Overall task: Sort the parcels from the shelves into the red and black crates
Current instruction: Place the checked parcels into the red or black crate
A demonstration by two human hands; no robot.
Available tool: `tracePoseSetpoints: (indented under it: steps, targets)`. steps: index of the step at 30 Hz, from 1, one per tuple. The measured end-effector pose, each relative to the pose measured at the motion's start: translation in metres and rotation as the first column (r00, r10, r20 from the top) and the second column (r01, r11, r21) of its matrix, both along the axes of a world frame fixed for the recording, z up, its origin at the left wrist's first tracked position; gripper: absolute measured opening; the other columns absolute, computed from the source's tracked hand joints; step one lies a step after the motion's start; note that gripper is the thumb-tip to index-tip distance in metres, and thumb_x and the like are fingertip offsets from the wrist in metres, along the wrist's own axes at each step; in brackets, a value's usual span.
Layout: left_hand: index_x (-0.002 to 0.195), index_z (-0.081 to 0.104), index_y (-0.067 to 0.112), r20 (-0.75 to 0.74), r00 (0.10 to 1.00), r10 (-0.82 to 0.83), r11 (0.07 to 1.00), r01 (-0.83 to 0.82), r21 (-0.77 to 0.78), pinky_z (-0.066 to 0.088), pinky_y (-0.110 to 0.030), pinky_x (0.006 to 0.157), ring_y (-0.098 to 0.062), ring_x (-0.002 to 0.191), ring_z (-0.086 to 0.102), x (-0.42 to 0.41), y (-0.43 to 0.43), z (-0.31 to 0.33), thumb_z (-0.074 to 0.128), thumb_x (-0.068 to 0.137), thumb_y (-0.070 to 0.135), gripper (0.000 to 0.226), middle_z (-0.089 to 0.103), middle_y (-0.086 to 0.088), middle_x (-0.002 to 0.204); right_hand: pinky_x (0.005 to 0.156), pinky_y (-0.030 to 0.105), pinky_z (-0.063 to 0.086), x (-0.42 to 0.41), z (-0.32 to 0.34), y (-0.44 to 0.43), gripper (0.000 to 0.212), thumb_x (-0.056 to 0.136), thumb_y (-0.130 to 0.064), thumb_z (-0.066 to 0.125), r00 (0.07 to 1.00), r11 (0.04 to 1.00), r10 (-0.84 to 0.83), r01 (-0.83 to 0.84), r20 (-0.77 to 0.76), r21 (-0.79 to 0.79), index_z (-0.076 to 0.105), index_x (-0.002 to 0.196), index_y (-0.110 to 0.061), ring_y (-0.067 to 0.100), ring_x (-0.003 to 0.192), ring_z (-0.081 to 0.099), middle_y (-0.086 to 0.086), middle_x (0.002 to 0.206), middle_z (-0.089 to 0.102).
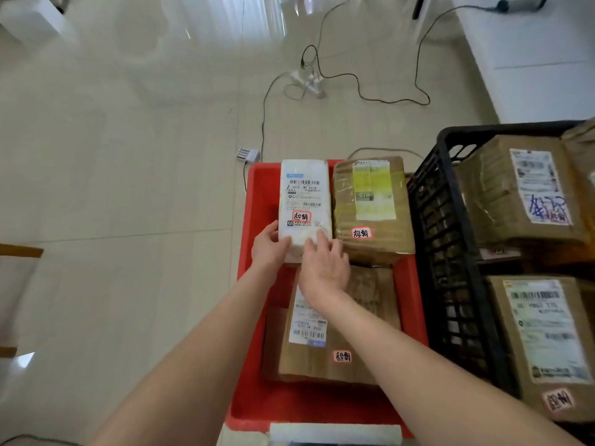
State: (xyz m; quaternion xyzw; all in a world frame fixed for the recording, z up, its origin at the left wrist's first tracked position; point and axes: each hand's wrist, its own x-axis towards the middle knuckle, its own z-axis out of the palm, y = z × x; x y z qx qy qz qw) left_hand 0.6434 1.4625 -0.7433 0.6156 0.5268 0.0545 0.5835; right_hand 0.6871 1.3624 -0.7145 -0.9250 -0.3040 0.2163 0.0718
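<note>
Both bare forearms reach forward from the bottom edge into the red crate (254,201). The left hand (269,247) grips the near left corner of a white parcel (304,201): its thumb lies up along the parcel's left edge, and its fingers curl against the near end, their tips hidden. The white parcel lies label up in the far left part of the red crate, its near end under both hands. The right hand (325,263) is turned palm down, its fingers straight and slightly spread, with the fingertips resting on the parcel's near right corner; it grasps nothing. Under the right wrist and forearm lies a flat brown parcel (354,320), its label partly covered by the arm. Just beside the white parcel, to the right, sits a taped brown parcel (373,220) with a yellowish label. Further right, the black crate (431,201) touches the red one and holds two large brown boxes (515,194), cut off by the frame edge
</note>
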Motion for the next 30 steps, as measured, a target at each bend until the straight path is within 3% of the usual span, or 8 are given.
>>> tracePoseSetpoints:
  steps: [4, 7, 12, 15, 18, 21, 26, 30]
  targets:
    - [0.139, 0.047, 0.015, -0.111, 0.986, -0.125, 0.989, 0.132, 0.060, 0.047, -0.034, 0.097, -0.020, 0.108, 0.060, 0.000, -0.003, 0.009, 0.059, 0.086, 0.006, 0.055, 0.063, -0.004, 0.120, 0.100, 0.037, 0.035, 0.002, 0.002, -0.012, 0.046, 0.092, -0.017, 0.056, 0.997, 0.997, 0.071, -0.071, 0.035, -0.003, 0.043, 0.137, -0.020, 0.028, 0.129, 0.032, 0.002, 0.155, 0.024]
    - [0.146, 0.034, 0.011, -0.302, 0.927, -0.222, 0.933, 0.292, 0.212, 0.039, -0.036, 0.104, -0.026, 0.127, 0.047, -0.009, -0.009, 0.026, 0.064, 0.085, 0.015, 0.068, 0.049, -0.013, 0.138, 0.101, 0.036, 0.035, 0.000, 0.016, -0.035, 0.052, 0.090, -0.020, 0.058, 0.994, 0.996, 0.081, -0.084, 0.071, 0.035, 0.040, 0.139, -0.023, 0.027, 0.131, 0.031, 0.003, 0.152, 0.028]
    - [0.146, 0.030, 0.016, -0.522, 0.734, -0.433, 0.648, 0.657, 0.386, 0.044, -0.040, 0.095, -0.028, 0.127, 0.042, -0.023, -0.033, 0.058, 0.059, 0.089, 0.021, 0.064, 0.035, -0.010, 0.145, 0.110, 0.038, 0.028, 0.002, 0.040, -0.075, 0.064, 0.092, -0.027, 0.056, 1.000, 0.999, -0.004, 0.005, 0.014, -0.050, 0.026, 0.148, -0.025, 0.027, 0.143, 0.017, 0.005, 0.157, 0.018]
    - [0.147, 0.027, 0.018, -0.634, 0.588, -0.503, 0.470, 0.801, 0.370, 0.044, -0.038, 0.095, -0.027, 0.131, 0.037, -0.026, -0.054, 0.071, 0.056, 0.091, 0.022, 0.063, 0.029, -0.008, 0.150, 0.115, 0.039, 0.022, 0.003, 0.053, -0.096, 0.065, 0.094, -0.027, 0.056, 0.998, 0.994, -0.062, 0.060, -0.021, -0.096, 0.023, 0.149, -0.024, 0.028, 0.146, 0.011, 0.007, 0.159, 0.013]
    - [0.146, 0.026, 0.019, -0.677, 0.506, -0.535, 0.368, 0.861, 0.352, 0.042, -0.036, 0.099, -0.028, 0.133, 0.037, -0.022, -0.069, 0.077, 0.056, 0.090, 0.019, 0.063, 0.025, -0.009, 0.152, 0.116, 0.040, 0.020, 0.005, 0.064, -0.110, 0.065, 0.095, -0.026, 0.054, 0.992, 0.989, -0.119, 0.115, -0.039, -0.097, 0.021, 0.150, -0.025, 0.028, 0.147, 0.008, 0.006, 0.160, 0.012]
    - [0.146, 0.027, 0.020, -0.682, 0.484, -0.548, 0.335, 0.875, 0.351, 0.042, -0.037, 0.100, -0.028, 0.134, 0.036, -0.014, -0.072, 0.078, 0.056, 0.089, 0.016, 0.064, 0.025, -0.009, 0.153, 0.115, 0.040, 0.023, 0.010, 0.068, -0.119, 0.062, 0.095, -0.024, 0.053, 0.987, 0.985, -0.157, 0.155, -0.027, -0.080, 0.024, 0.150, -0.026, 0.027, 0.147, 0.010, 0.005, 0.159, 0.015]
    - [0.138, 0.039, 0.018, -0.691, 0.400, -0.603, 0.294, 0.916, 0.273, 0.051, -0.033, 0.074, -0.023, 0.117, 0.048, -0.023, -0.077, 0.052, 0.052, 0.091, 0.016, 0.049, 0.040, -0.006, 0.136, 0.113, 0.041, 0.025, -0.003, 0.046, -0.137, 0.064, 0.092, -0.029, 0.059, 0.977, 0.984, -0.135, 0.112, -0.163, -0.140, 0.029, 0.148, -0.027, 0.027, 0.144, 0.015, 0.002, 0.156, 0.020]
    - [0.149, 0.020, 0.021, -0.691, 0.258, -0.675, 0.293, 0.954, 0.069, 0.046, -0.036, 0.093, -0.029, 0.135, 0.033, -0.060, -0.097, -0.002, 0.061, 0.088, 0.023, 0.073, 0.022, -0.013, 0.153, 0.118, 0.045, 0.017, -0.032, -0.002, -0.139, 0.085, 0.086, -0.040, 0.068, 0.925, 0.966, -0.107, 0.010, -0.364, -0.258, 0.016, 0.152, -0.037, 0.030, 0.148, 0.000, 0.001, 0.162, 0.001]
